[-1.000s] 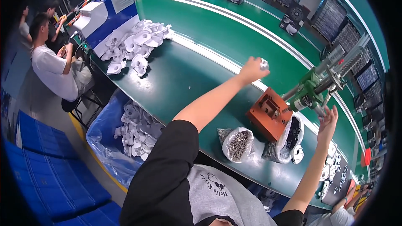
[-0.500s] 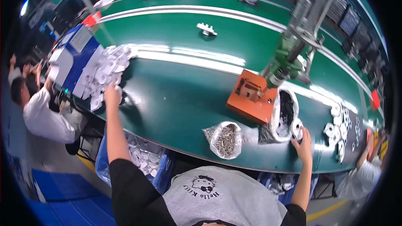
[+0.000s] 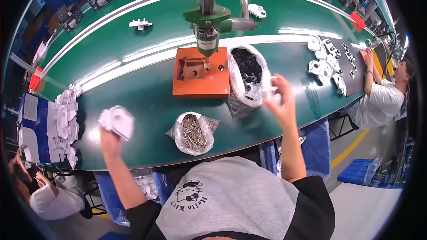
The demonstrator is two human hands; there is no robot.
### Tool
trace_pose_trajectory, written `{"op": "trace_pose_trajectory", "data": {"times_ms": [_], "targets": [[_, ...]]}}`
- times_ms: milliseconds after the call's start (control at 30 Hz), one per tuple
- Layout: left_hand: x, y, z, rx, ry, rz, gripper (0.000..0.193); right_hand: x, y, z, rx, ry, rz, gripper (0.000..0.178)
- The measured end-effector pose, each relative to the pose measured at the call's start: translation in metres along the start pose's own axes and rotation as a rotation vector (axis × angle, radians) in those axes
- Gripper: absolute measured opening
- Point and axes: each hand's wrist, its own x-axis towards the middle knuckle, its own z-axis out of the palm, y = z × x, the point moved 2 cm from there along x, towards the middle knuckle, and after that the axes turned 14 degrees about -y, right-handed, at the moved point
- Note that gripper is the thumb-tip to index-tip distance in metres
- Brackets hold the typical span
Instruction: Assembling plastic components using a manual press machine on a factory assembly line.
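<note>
My left hand (image 3: 108,138) is shut on a white plastic part (image 3: 118,121), held just above the green table at the left. My right hand (image 3: 281,102) hovers beside a clear bag of black parts (image 3: 247,72), fingers curled; something small and pale shows blurred at its fingertips. Between the hands lies an open bag of metal screws (image 3: 192,132). Behind it stands an orange fixture block (image 3: 201,72) under a green press head (image 3: 207,22).
A heap of white plastic parts (image 3: 65,122) lies at the left beside a blue and white box (image 3: 32,129). More white parts (image 3: 327,64) lie at the right, near a seated person (image 3: 382,100). Another person (image 3: 42,193) sits lower left. A green conveyor belt (image 3: 133,40) runs behind.
My head has turned toward the press. My left hand has come back from the heap at the left holding a white part. My right hand has lifted from the table edge to the bag of black parts.
</note>
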Motion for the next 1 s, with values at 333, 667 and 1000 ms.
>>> {"op": "trace_pose_trajectory", "data": {"times_ms": [333, 667, 1000], "targets": [[-0.039, -0.001, 0.237, -0.135, -0.49, 0.058, 0.021, -0.027, -0.083, 0.105, 0.122, -0.358, -0.231, 0.085], [-0.042, -0.01, 0.233, -0.1, -0.38, 0.119, 0.02, -0.019, -0.063, 0.122, 0.327, -0.467, -0.118, 0.079], [-0.041, -0.019, 0.231, -0.088, -0.42, 0.365, 0.017, -0.014, -0.061, 0.115, 0.438, -0.53, -0.202, 0.077]]}}
